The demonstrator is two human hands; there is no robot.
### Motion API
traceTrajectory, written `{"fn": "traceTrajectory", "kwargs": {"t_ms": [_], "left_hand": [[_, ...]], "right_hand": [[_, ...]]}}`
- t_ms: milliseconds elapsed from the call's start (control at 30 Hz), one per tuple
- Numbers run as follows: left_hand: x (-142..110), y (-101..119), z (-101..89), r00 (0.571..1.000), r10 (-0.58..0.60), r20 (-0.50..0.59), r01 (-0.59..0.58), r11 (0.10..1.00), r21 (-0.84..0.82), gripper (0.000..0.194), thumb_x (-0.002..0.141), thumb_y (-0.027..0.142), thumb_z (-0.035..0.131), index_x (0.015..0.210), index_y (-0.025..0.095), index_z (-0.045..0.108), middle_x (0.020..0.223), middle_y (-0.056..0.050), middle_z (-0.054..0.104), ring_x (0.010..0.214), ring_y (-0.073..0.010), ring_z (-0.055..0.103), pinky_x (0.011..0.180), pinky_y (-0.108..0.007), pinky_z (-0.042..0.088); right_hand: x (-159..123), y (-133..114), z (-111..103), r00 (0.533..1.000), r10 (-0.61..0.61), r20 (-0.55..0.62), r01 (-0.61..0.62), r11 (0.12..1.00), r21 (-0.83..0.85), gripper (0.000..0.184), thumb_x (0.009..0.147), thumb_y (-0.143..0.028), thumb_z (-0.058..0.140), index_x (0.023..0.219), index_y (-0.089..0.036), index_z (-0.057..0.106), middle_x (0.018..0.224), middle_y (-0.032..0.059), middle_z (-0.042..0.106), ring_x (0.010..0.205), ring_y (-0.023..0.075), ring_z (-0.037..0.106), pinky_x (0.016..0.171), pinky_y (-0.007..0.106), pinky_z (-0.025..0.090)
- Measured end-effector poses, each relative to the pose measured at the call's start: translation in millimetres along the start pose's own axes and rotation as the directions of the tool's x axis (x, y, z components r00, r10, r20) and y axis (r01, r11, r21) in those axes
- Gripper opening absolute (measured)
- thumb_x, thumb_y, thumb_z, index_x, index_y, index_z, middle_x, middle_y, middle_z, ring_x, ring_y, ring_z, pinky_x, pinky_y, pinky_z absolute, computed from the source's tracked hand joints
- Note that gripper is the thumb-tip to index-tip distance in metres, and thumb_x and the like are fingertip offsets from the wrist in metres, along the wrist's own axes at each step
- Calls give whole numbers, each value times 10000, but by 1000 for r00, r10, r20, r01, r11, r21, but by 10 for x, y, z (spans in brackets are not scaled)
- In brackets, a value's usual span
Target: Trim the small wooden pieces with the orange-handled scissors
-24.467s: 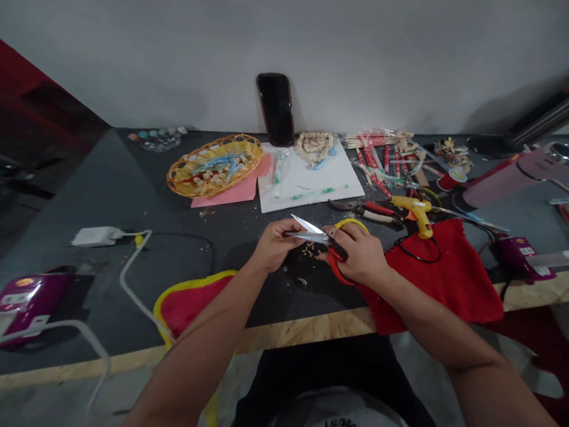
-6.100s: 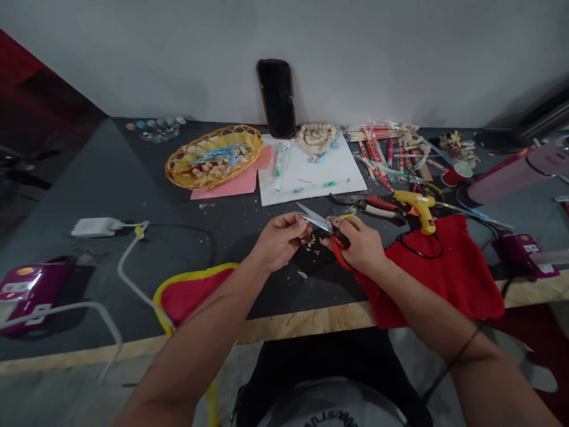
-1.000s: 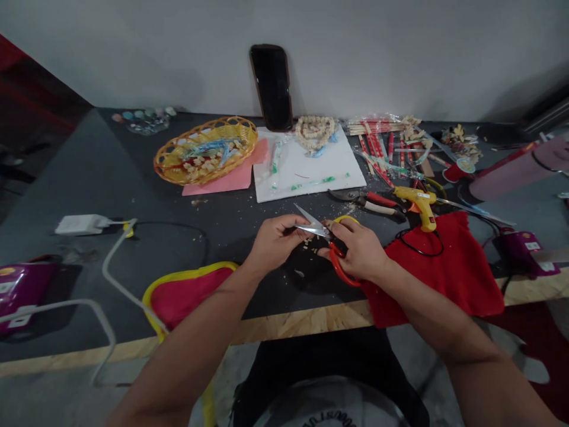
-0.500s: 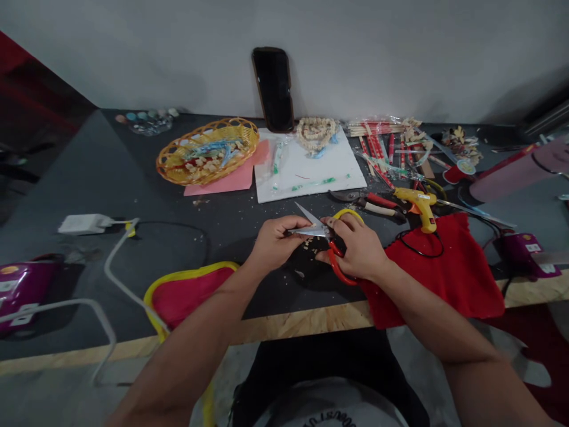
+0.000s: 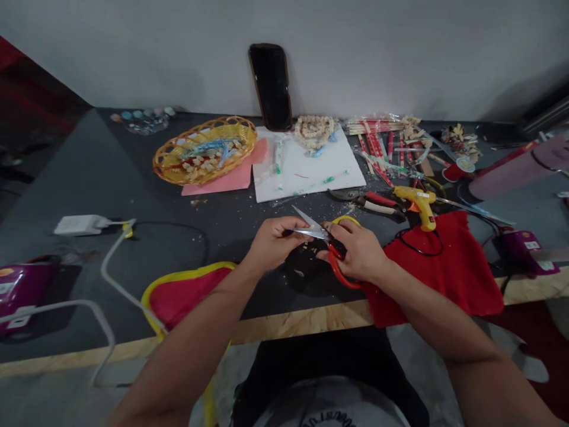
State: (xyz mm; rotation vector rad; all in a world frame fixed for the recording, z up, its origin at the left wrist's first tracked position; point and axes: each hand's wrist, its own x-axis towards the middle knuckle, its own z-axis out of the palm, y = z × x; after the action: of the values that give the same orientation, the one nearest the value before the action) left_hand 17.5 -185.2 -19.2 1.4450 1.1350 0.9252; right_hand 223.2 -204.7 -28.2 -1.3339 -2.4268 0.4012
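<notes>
Over the dark tabletop, my right hand is closed around the handles of a pair of scissors, one red and one yellow. The two blades point left and are spread apart. My left hand is closed in a pinch right at the blades, thumb and fingers together; what it pinches is too small to make out. Small pale scraps and a dark patch show on the table beneath the hands. Behind the hands lies a white board with a bead string on it.
A wicker basket with small pieces is at the back left, near a leaning phone. Pruning shears, a yellow glue gun and a red cloth lie to the right. A white charger sits left.
The hands stay together in nearly the same place. The scissor blades are slightly closer together and the handles have turned a little. The whole view has shifted slightly.
</notes>
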Motion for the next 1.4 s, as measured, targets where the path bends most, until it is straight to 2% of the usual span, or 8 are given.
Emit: {"fn": "traceTrajectory", "kwargs": {"t_ms": [200, 367, 467, 667, 867, 1133, 1400], "left_hand": [[4, -66, 35, 992, 70, -104, -70, 998, 7, 199, 704, 324, 721, 803, 153, 735, 740, -43, 725, 631, -141, 614, 588, -229, 470], [-6, -56, 21, 983, 113, -145, -96, 988, 117, 140, 733, 287, 690, 767, 157, 732, 731, -36, 726, 628, -135, 616, 589, -222, 457], [-4, -31, 4, 985, 111, -130, -91, 985, 150, 111, 721, 260, 683, 732, 158, 725, 692, -24, 713, 602, -131, 604, 566, -217, 442], [9, -8, -6, 992, 111, -65, -102, 988, 119, 55, 666, 184, 660, 692, 155, 699, 671, -10, 696, 624, -136, 613, 591, -212, 457], [-4, -12, 10, 980, 166, -106, -149, 977, 149, 50, 688, 185, 655, 699, 158, 695, 678, -9, 697, 625, -131, 612, 599, -211, 465], [-9, -15, 14, 983, 171, -71, -160, 977, 139, 72, 730, 191, 633, 711, 163, 696, 675, -7, 704, 611, -120, 610, 589, -202, 460], [0, -49, 31, 969, 242, -51, -228, 954, 195, 99, 755, 174, 592, 747, 161, 690, 700, -4, 701, 634, -115, 609, 605, -194, 457]], "right_hand": [[5, -34, -3, 998, 38, -41, -36, 999, 36, 518, 877, -540, 540, 1245, -175, 556, 1123, 133, 636, 1016, 276, 617, 857, 399, 531], [20, -19, -2, 997, 69, -35, -68, 998, 8, 527, 850, -550, 577, 1249, -207, 553, 1116, 120, 629, 1018, 278, 608, 836, 393, 536], [28, -5, -4, 997, 61, -36, -63, 997, -33, 568, 828, -569, 596, 1275, -223, 540, 1129, 122, 610, 1033, 286, 595, 813, 397, 539], [38, 9, 4, 999, -1, -52, -3, 998, -65, 645, 793, -603, 619, 1277, -185, 540, 1092, 133, 573, 1061, 301, 549, 915, 453, 500], [37, -8, 25, 996, 0, -89, -6, 997, -72, 639, 798, -593, 623, 1273, -173, 542, 1073, 135, 567, 1027, 300, 544, 907, 452, 499], [38, 15, 25, 996, -15, -84, 13, 1000, -27, 641, 806, -574, 622, 1289, -165, 526, 1105, 141, 568, 1054, 300, 538, 928, 452, 497], [40, 35, 34, 998, -23, -54, 24, 999, 23, 631, 810, -546, 625, 1297, -161, 510, 1116, 142, 570, 1094, 306, 530, 947, 467, 492]]}}
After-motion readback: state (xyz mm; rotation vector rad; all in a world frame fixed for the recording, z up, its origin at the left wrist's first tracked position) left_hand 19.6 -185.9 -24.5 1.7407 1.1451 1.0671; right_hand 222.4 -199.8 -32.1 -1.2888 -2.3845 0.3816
